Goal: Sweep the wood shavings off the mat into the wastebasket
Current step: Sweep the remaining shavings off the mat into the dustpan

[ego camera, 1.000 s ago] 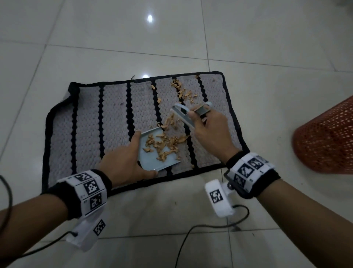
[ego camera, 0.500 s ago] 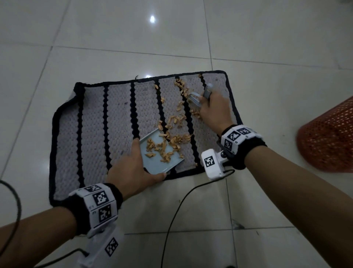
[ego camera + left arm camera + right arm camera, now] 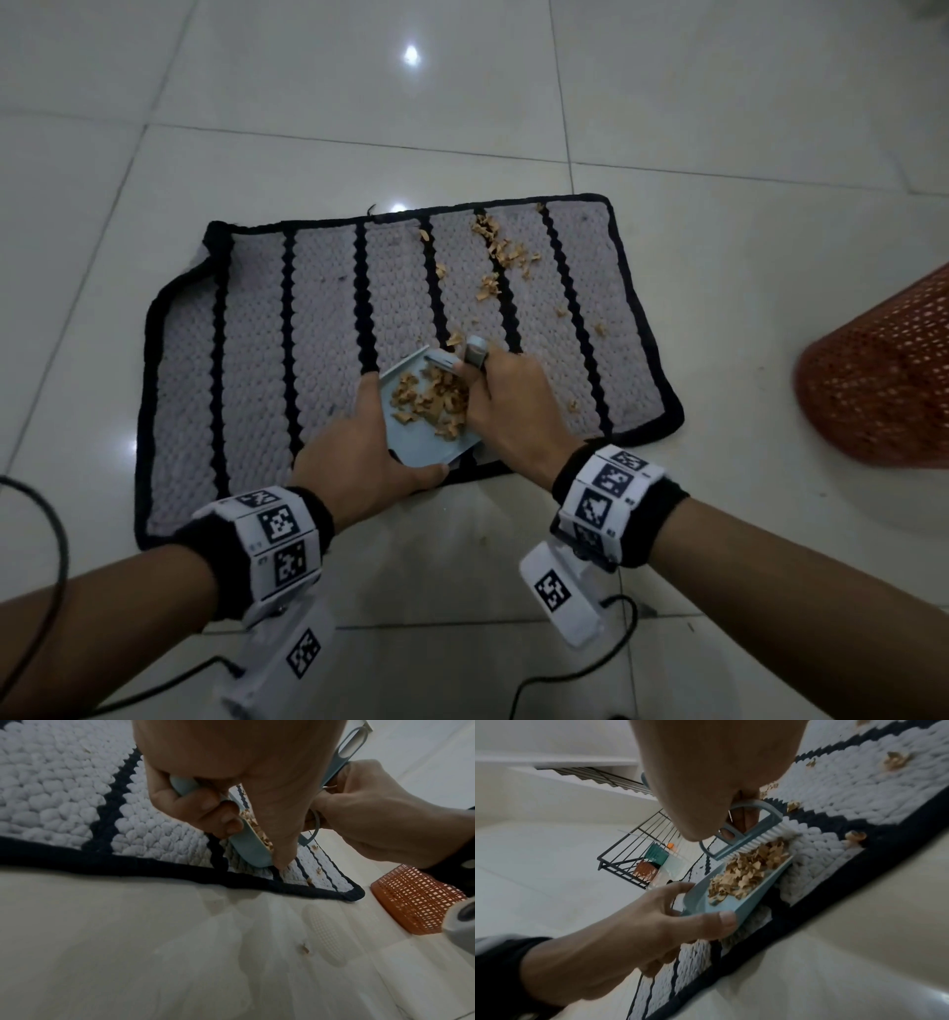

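A grey mat [image 3: 318,329] with black stripes and border lies on the tiled floor. My left hand [image 3: 359,452] grips a small blue dustpan [image 3: 416,442] [image 3: 700,902] at the mat's near edge; a heap of wood shavings [image 3: 431,403] [image 3: 746,870] lies in it. My right hand [image 3: 508,406] holds a small blue hand brush [image 3: 475,354] [image 3: 744,837], its white bristles at the pan's mouth. More loose shavings [image 3: 506,252] lie scattered on the mat's far right part. The orange mesh wastebasket [image 3: 883,375] [image 3: 416,898] stands right of the mat.
Black cables [image 3: 31,606] trail over the floor near my forearms. In the left wrist view one shaving [image 3: 305,949] lies on the tiles in front of the mat. The right wrist view shows a black wire rack [image 3: 639,850] holding small containers, far off.
My right hand has drawn the brush back from the far right of the mat to the dustpan's mouth, and the heap in the pan is larger. The left hand and pan stayed put.
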Motion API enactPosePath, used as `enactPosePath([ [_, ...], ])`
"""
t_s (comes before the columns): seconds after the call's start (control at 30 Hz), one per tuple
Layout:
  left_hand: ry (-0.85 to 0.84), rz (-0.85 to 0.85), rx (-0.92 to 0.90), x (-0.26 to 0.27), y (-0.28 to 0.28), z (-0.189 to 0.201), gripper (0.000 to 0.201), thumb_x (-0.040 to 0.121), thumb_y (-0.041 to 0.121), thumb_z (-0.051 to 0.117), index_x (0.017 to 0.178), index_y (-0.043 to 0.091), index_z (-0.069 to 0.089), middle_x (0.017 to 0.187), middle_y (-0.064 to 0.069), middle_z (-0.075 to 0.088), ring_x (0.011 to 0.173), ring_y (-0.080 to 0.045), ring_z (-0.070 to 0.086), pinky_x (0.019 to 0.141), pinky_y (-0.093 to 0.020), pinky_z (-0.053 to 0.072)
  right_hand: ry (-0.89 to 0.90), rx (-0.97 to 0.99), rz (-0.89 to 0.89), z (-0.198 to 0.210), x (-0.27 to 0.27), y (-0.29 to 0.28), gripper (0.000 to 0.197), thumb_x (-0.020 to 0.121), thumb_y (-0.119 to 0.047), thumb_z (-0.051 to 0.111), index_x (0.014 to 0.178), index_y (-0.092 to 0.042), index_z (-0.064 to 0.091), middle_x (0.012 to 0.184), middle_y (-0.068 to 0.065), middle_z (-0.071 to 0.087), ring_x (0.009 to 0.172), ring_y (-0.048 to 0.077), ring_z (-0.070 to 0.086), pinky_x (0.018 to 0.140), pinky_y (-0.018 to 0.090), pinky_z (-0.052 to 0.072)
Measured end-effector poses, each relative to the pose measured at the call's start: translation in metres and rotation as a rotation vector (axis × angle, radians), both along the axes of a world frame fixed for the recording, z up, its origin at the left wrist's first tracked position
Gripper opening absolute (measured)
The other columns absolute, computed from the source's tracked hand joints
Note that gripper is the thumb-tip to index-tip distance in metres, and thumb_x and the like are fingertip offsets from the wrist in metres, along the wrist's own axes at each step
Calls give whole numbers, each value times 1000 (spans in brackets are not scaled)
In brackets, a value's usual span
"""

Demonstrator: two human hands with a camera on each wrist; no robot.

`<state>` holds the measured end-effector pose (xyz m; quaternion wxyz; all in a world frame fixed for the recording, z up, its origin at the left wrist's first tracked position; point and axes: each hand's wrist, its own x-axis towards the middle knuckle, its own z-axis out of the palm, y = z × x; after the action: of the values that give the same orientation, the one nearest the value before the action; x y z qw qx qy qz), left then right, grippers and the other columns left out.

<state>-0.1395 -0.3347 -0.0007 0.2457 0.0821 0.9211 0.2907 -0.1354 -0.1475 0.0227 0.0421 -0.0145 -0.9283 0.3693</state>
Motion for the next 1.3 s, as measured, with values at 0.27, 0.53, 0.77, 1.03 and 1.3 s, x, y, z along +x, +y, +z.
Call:
enactPosePath([
  [0.27,36,11,18,0,-8,-1,121,56,74,76,149,29,13,114,9,63,92,-14,67,72,-39,59,58,-30,-48,2,-10,6,22,99,-16,57,78,-8,55,55,-17,36,46,2,46,43,11,32],
  [0.53,22,52,18,-7,-20,-7,120,58,70,79,149,25,16,119,8,65,97,-15,67,77,-38,59,-39,-5,92,11,-89,24,19,100,-15,53,97,-2,66,71,2,59,55,4,45,48,13,32],
  [0.77,19,8,13,-11,-23,-9,124,56,73,78,150,26,13,121,5,64,99,-18,67,78,-41,59,-59,70,2,-4,-87,22,21,102,-21,51,84,-11,48,58,-6,43,47,7,38,39,15,28],
  [1.03,59,-45,-55,-16,-30,-10,128,54,80,73,152,32,7,119,7,67,96,-18,69,78,-40,59,21,65,-100,-12,-33,-1,28,103,-23,50,79,-8,51,54,-13,36,40,2,32,40,14,33],
  [1.3,19,-19,-52,-17,-30,-17,121,47,83,71,143,30,18,106,9,69,87,-16,70,75,-40,60,56,32,11,-8,-8,-44,25,102,-24,51,82,-11,53,62,-11,40,48,6,34,47,10,18],
])
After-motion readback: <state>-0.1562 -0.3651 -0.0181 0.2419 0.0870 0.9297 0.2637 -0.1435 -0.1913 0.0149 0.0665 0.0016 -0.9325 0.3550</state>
